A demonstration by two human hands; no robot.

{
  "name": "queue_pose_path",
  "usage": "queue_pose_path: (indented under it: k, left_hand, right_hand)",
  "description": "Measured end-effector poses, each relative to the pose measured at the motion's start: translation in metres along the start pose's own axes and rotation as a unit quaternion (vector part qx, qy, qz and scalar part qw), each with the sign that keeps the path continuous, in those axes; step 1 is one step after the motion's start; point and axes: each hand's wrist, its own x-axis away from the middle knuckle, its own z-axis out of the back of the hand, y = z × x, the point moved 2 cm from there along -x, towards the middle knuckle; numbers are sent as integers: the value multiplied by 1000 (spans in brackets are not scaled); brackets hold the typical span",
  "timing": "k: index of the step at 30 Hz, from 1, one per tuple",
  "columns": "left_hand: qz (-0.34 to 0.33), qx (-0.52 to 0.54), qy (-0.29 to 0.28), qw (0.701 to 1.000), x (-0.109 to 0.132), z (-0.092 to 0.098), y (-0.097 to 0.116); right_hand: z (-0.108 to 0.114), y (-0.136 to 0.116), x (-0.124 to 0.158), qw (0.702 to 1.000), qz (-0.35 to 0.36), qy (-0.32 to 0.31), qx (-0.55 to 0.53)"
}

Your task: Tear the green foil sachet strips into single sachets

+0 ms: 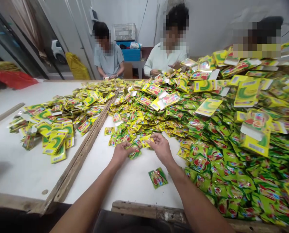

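My left hand (120,153) pinches a small shiny green packet (135,153) with a red print, just above the white tabletop. To its right, the fingers of my right hand (161,148) are closed on the edge of a small yellow packet (146,141); whether it is a pouch or a little carton is hard to tell. A single green packet (158,178) lies flat on the table below my right wrist. Right behind my hands begins a heap of green and yellow packets (134,124).
Green packets (231,168) pile high on the right, with yellow cartons (256,139) scattered on top. Left of a wooden strip (86,145) lie more yellow cartons (55,140). A wooden edge (146,210) runs along the front. Several people sit across the table.
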Motion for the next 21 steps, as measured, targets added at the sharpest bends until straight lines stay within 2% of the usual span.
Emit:
queue_pose_path:
  k: [2,4,8,10,13,15,17,20,21]
  left_hand:
    - [10,27,16,999,5,-3,-2]
    - [30,69,0,997,10,-6,0]
    - [96,174,-111,974,17,-9,7]
    - [117,222,-145,957,21,-8,10]
    - [134,256,-158,944,25,-4,14]
    - [124,243,-170,947,26,-2,17]
    - [99,211,-160,959,26,-1,18]
    - [53,159,-95,981,25,-1,17]
    - [34,146,-76,986,25,-1,16]
  right_hand:
    - [1,-2,3,1000,18,-19,-16]
    - [1,-4,5,998,23,-45,-24]
    - [-3,-9,12,993,61,-83,-50]
    - [-7,-13,18,985,109,-134,-22]
    - [-14,-18,26,958,169,-225,51]
    - [-15,-19,28,949,187,-240,76]
    - [-15,-19,27,962,168,-207,67]
    - [-14,-13,26,990,53,-130,9]
    - [-16,-9,27,992,9,-123,-3]
